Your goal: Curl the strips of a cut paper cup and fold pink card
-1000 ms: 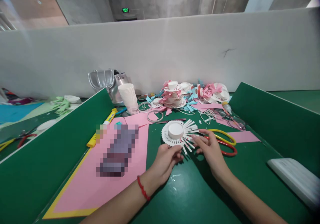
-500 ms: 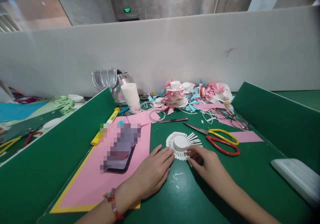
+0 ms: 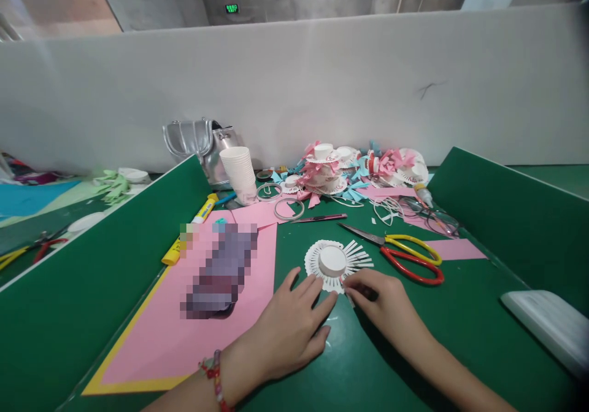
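A white paper cup (image 3: 332, 261), cut into strips that fan out flat around its base, lies on the green table. Some strips are curled into a scalloped rim on the left; those on the right stick out straight. My right hand (image 3: 380, 292) pinches one strip at the near right edge between thumb and fingertips. With fingers spread, my left hand (image 3: 294, 320) rests at the cup's near left edge, its fingertips by the curled rim. Scissors (image 3: 405, 252) with red and yellow handles lie open to the right. Behind the cup is a craft knife (image 3: 321, 218).
A phone (image 3: 221, 271) lies on pink paper (image 3: 151, 338) at left, beside a glue stick (image 3: 191, 228). Stacked paper cups (image 3: 239, 175), a silver bag (image 3: 202, 145) and finished paper decorations (image 3: 326, 169) stand at the back. Green dividers (image 3: 519, 206) flank the table.
My left hand's fingers have spread, with its thumb and index finger moving right, nearer my right hand. The right hand stays at the cup's near right edge, pinching.
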Tool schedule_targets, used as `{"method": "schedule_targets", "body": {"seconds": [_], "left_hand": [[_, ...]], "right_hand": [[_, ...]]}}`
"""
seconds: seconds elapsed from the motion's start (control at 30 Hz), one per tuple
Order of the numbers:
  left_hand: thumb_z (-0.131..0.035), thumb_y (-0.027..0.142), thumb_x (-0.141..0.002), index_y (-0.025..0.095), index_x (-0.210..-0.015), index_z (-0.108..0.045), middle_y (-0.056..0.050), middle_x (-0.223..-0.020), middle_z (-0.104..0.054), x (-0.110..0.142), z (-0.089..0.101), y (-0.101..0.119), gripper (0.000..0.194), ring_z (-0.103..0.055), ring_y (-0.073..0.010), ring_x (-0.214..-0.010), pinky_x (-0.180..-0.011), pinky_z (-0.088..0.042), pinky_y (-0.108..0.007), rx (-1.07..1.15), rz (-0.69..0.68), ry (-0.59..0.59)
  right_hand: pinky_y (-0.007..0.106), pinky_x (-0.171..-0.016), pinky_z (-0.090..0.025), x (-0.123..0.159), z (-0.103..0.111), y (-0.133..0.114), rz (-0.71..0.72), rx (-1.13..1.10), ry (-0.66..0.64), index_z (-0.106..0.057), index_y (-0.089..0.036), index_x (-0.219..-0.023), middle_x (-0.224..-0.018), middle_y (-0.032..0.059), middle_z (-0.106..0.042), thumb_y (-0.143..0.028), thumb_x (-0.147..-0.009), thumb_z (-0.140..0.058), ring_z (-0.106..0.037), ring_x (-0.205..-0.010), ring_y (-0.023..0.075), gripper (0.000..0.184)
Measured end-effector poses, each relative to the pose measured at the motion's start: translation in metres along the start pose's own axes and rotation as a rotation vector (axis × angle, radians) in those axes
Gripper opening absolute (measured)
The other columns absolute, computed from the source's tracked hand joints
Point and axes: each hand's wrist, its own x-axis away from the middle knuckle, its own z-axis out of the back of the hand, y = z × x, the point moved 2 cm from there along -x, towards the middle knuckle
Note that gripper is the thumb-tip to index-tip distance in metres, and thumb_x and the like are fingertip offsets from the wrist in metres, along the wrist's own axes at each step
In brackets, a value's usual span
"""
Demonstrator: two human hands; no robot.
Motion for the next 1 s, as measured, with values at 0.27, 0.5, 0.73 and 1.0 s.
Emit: {"method": "schedule_targets", "body": {"seconds": [0.27, 0.5, 0.73, 1.0], "left_hand": [[-0.037, 0.017, -0.082, 0.012, -0.115, -0.043, -0.012, -0.111, -0.053, -0.006, 0.001, 0.001, 0.034, -0.047, -0.0204, -0.105, -0.089, -0.039, -0.033, 0.103, -0.136, 0.009], [-0.038, 0.017, -0.081, 0.015, -0.120, -0.037, -0.011, -0.114, -0.051, -0.005, 0.001, -0.004, 0.039, -0.048, -0.0206, -0.105, -0.087, -0.042, -0.033, 0.187, -0.127, 0.001], [-0.039, 0.018, -0.081, 0.013, -0.114, -0.042, -0.012, -0.106, -0.053, -0.011, -0.002, 0.001, 0.034, -0.050, -0.0215, -0.099, -0.085, -0.043, -0.035, 0.156, -0.112, -0.018], [-0.038, 0.013, -0.079, 0.009, -0.118, -0.039, -0.013, -0.115, -0.050, -0.011, -0.004, 0.000, 0.039, -0.045, -0.0216, -0.106, -0.092, -0.039, -0.033, 0.129, -0.157, 0.001]], "right_hand": [[0.024, -0.054, -0.045, -0.001, -0.001, 0.005, 0.008, 0.008, 0.010, -0.062, -0.018, -0.071, -0.065, 0.0026, -0.064, -0.018, -0.071, -0.052, -0.056, -0.056, 0.0143, 0.010], [0.024, -0.056, -0.045, -0.001, -0.002, 0.005, -0.012, 0.017, 0.006, -0.063, -0.018, -0.070, -0.067, 0.0028, -0.065, -0.017, -0.071, -0.053, -0.058, -0.059, 0.0148, 0.010], [0.024, -0.056, -0.043, -0.003, 0.001, 0.004, 0.026, 0.069, -0.007, -0.063, -0.018, -0.071, -0.066, 0.0025, -0.060, -0.013, -0.072, -0.052, -0.054, -0.059, 0.0138, 0.012], [0.023, -0.053, -0.041, 0.010, 0.006, -0.004, 0.007, 0.284, -0.117, -0.063, -0.020, -0.072, -0.071, 0.0036, -0.059, -0.020, -0.078, -0.046, -0.054, -0.058, 0.0143, 0.018]]}}
